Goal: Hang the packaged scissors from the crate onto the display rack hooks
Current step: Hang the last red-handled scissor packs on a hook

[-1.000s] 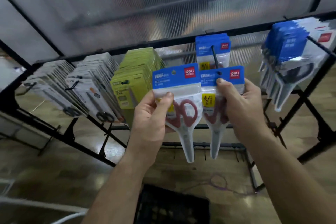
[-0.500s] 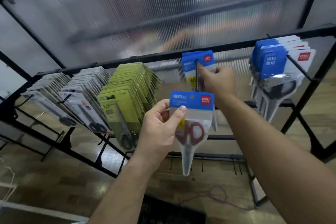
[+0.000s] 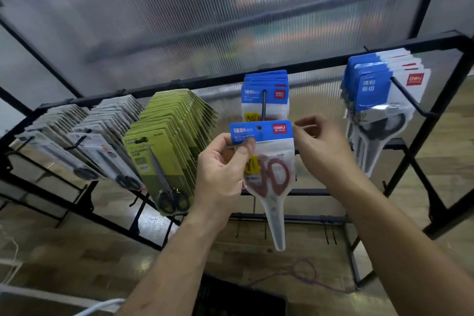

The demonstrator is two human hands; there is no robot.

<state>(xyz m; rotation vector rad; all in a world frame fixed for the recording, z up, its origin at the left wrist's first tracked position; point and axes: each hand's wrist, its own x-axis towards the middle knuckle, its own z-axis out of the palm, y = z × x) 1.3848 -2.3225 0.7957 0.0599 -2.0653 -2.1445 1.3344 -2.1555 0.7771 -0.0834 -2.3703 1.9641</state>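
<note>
Packaged scissors point(image 3: 270, 169) pinched at the blue header card point(image 3: 274, 133) by left hand point(image 3: 220, 169) fingers, right hand point(image 3: 322, 147) fingers curled beside its right edge, grip unclear; hanging step in hand, next likely calling for the card's hole point(image 3: 259, 128) lifted onto the tip of the hook point(image 3: 263, 106) just above the fingers.

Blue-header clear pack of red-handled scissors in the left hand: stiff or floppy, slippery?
Likely fairly stiff: the blue-header clear scissors pack hangs straight where the left hand pinches it. Glossy film probably slips. Long tapered tip may swing.
</note>
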